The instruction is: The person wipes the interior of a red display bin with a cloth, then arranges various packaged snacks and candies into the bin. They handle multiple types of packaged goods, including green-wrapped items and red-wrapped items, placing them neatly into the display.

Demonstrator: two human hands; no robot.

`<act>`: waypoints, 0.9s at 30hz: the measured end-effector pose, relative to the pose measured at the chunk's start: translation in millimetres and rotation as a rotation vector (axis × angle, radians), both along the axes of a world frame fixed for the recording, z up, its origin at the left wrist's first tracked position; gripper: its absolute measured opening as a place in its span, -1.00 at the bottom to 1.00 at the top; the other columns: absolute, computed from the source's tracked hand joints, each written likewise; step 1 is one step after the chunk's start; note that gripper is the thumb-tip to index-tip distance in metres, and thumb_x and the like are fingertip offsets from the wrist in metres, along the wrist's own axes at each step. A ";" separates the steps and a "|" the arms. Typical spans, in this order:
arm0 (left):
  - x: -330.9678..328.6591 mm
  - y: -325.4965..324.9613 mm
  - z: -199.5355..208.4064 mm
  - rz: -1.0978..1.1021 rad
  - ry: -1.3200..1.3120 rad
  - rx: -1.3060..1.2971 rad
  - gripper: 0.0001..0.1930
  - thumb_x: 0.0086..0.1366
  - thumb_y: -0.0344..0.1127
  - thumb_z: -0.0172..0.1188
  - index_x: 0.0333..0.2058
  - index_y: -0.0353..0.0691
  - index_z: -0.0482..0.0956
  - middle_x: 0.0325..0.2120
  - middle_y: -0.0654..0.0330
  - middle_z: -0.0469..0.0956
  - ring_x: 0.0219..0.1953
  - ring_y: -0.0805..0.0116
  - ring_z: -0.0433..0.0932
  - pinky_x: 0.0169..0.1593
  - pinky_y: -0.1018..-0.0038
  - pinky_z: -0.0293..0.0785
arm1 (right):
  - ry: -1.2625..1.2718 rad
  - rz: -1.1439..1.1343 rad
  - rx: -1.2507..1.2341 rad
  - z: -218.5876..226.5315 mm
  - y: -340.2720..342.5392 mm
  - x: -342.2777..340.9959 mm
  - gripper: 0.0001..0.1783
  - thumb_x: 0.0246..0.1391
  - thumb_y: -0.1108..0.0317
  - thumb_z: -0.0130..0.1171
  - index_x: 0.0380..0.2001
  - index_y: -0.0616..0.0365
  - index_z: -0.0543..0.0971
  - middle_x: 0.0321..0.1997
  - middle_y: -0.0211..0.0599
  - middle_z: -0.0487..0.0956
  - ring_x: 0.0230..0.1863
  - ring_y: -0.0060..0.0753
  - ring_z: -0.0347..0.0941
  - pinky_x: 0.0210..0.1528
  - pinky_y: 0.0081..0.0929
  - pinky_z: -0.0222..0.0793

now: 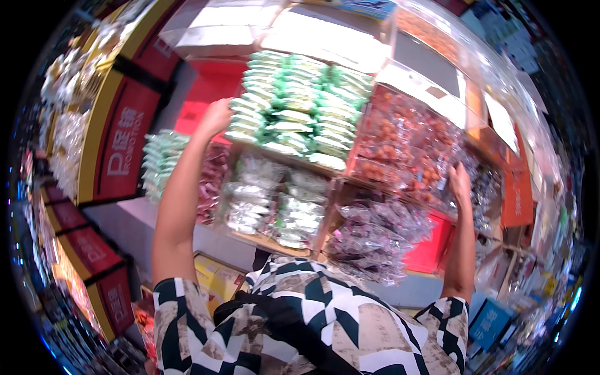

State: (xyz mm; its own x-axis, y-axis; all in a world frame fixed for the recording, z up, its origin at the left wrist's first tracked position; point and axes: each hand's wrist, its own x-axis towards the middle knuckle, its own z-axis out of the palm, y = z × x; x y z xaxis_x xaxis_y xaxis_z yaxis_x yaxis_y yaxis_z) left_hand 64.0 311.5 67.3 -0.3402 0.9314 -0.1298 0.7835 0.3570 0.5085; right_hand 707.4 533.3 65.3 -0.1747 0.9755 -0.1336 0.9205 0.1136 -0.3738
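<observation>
My left hand is at the left side of a box of green-and-white packets, which stand in several tight rows. Its fingers are blurred and partly hidden against the packets. Over on the right, my right hand is at the right edge of the clear-wrapped orange-red packets. Its fingers look curled, but what they hold, if anything, cannot be made out. Between my arms, nearer my body, sit a box of white packets and a pile of purple-tinted clear packets.
Pale green packets and dark pink packets lie beside my left forearm. Yellow-and-red display shelves stand at the left. White boxes line the far side. An orange carton stands beyond my right hand.
</observation>
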 end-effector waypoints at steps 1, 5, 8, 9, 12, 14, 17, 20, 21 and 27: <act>0.6 0.9 0.1 0.032 -0.002 -0.001 -0.75 0.17 -0.33 0.04 -0.20 -0.25 0.57 -0.28 -0.15 0.58 -0.13 -0.16 0.53 -0.09 0.07 0.45 | -0.015 0.002 -0.010 -2.7 1.4 6.6 -0.54 0.16 0.06 -0.09 -0.11 0.25 0.45 -0.20 0.21 0.55 -0.11 0.22 0.48 -0.08 -0.07 0.33; 1.9 -4.1 6.1 0.053 -0.003 0.002 -0.73 0.17 -0.32 0.03 -0.17 -0.19 0.58 -0.31 -0.20 0.57 -0.15 -0.19 0.52 -0.10 0.06 0.44 | -0.033 -0.001 0.060 -2.1 2.0 -3.5 -0.59 0.17 0.14 -0.09 -0.10 0.26 0.46 -0.21 0.20 0.56 -0.11 0.18 0.50 -0.06 -0.10 0.33; 12.4 -0.2 22.5 0.075 -0.068 -0.019 -0.73 0.14 -0.35 0.02 -0.22 -0.26 0.59 -0.33 -0.22 0.56 -0.18 -0.20 0.53 -0.10 0.03 0.44 | 0.004 -0.041 -0.005 -1.8 3.5 -1.3 -0.63 0.20 0.20 -0.09 -0.10 0.28 0.46 -0.20 0.19 0.56 -0.10 0.19 0.48 -0.07 -0.09 0.32; 13.9 -3.8 28.9 0.060 -0.048 0.003 -0.74 0.13 -0.37 0.01 -0.23 -0.28 0.59 -0.34 -0.23 0.56 -0.18 -0.20 0.53 -0.10 0.03 0.44 | -0.003 -0.008 0.034 1.5 3.0 -4.8 -0.63 0.20 0.20 -0.08 -0.11 0.28 0.46 -0.19 0.18 0.56 -0.10 0.19 0.48 -0.08 -0.09 0.32; 12.3 -0.1 22.0 0.022 0.025 0.045 -0.74 0.05 -0.42 0.00 -0.31 -0.36 0.59 -0.41 -0.25 0.56 -0.23 -0.19 0.56 -0.10 0.02 0.45 | 0.055 0.097 0.130 -16.6 10.8 16.8 -0.63 0.20 0.25 -0.05 -0.05 0.30 0.44 -0.21 0.06 0.57 -0.15 0.03 0.51 -0.09 -0.21 0.34; 8.9 5.5 16.5 -0.050 0.050 0.020 -0.71 0.10 -0.38 0.03 -0.20 -0.27 0.60 -0.40 -0.19 0.57 -0.25 -0.19 0.55 -0.14 0.05 0.45 | 0.141 0.042 -0.013 -24.5 16.4 35.7 -0.63 0.21 0.27 -0.03 -0.04 0.32 0.44 -0.25 -0.06 0.57 -0.24 -0.24 0.48 -0.10 -0.35 0.33; 11.4 1.1 25.4 0.017 -0.074 -0.059 -0.71 0.06 -0.41 0.00 -0.25 -0.30 0.59 -0.43 -0.23 0.56 -0.28 -0.20 0.55 -0.15 0.03 0.44 | 0.209 0.000 -0.053 -34.0 26.0 49.3 -0.65 0.23 0.29 -0.04 -0.04 0.33 0.45 -0.25 -0.14 0.57 -0.25 -0.37 0.43 -0.10 -0.42 0.32; 7.6 -2.3 26.1 -0.056 0.039 0.068 -0.74 0.10 -0.39 -0.01 -0.27 -0.32 0.58 -0.51 -0.15 0.58 -0.35 -0.17 0.57 -0.18 0.05 0.48 | 0.094 -0.031 0.126 -44.0 27.9 65.1 -0.65 0.25 0.33 -0.06 0.00 0.34 0.45 -0.15 -0.09 0.60 -0.15 -0.27 0.49 0.00 -0.38 0.33; 5.3 -2.3 38.1 -0.036 0.002 0.006 -0.74 0.11 -0.39 -0.01 -0.27 -0.32 0.58 -0.53 -0.13 0.58 -0.38 -0.14 0.58 -0.20 0.07 0.49 | 0.107 -0.036 0.034 -30.2 23.2 43.4 -0.64 0.26 0.34 -0.06 0.03 0.35 0.44 -0.08 -0.05 0.59 -0.08 -0.22 0.50 0.05 -0.35 0.32; -0.8 0.2 22.0 -0.030 -0.067 -0.038 -0.71 0.12 -0.38 0.02 -0.18 -0.22 0.60 -0.56 -0.04 0.60 -0.44 0.02 0.63 -0.29 0.14 0.49 | 0.069 -0.100 -0.083 -29.3 23.7 60.0 -0.67 0.27 0.31 -0.03 -0.04 0.35 0.45 -0.17 -0.21 0.56 -0.23 -0.48 0.41 -0.12 -0.50 0.33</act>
State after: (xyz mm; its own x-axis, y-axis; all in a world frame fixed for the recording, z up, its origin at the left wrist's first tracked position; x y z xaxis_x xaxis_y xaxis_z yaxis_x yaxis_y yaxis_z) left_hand 63.1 311.6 89.3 -0.3017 0.9349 -0.1866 0.7586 0.3540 0.5470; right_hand 767.4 557.0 36.0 -0.0884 0.9747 -0.2055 0.8976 -0.0114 -0.4406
